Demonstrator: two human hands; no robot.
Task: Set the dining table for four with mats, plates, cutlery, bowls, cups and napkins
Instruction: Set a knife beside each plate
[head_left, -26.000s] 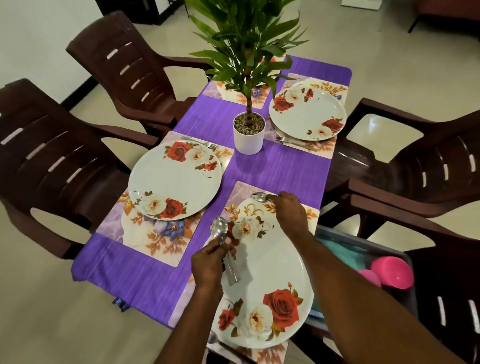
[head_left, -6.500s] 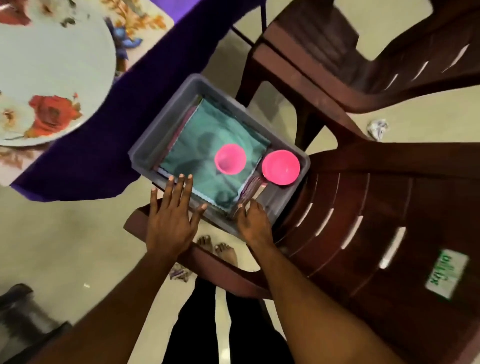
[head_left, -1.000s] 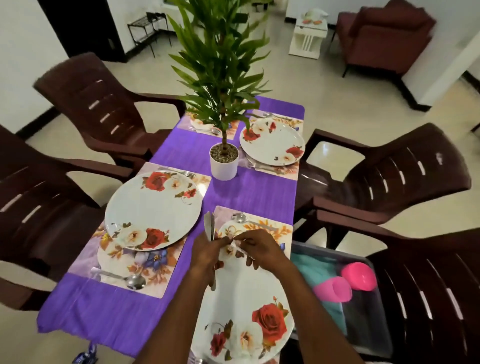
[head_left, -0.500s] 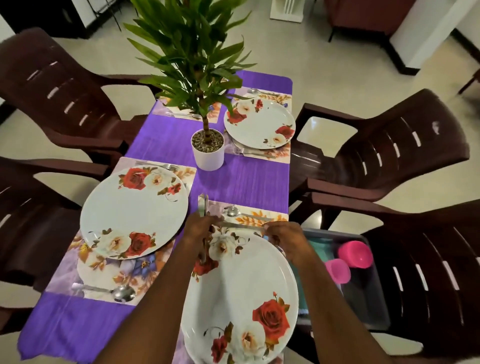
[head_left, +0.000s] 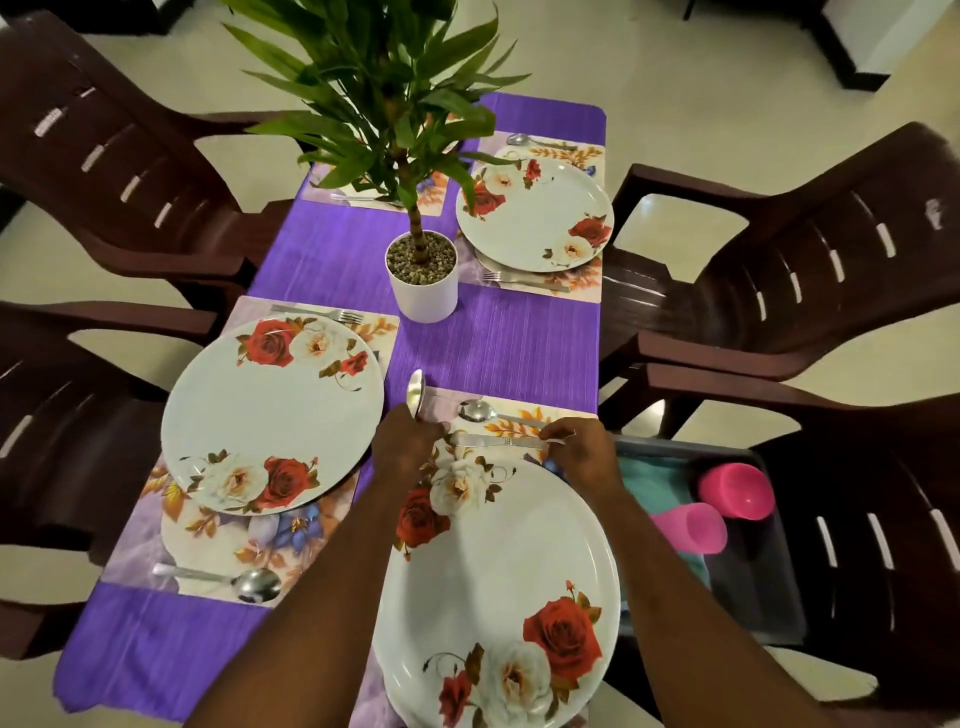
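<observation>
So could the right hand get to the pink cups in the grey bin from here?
Probably yes: the right hand holds a knife end, but the pink cups lie uncovered in the open grey bin beside it.

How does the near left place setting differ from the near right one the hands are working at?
The near left plate lies free of hands; both hands reach over the near right plate's far edge. The left setting has a fork beyond its plate and a spoon on the near side; the right setting has a spoon and a knife beyond its plate, the right hand pinching that knife. Both plates show the same rose pattern on floral mats.
</observation>
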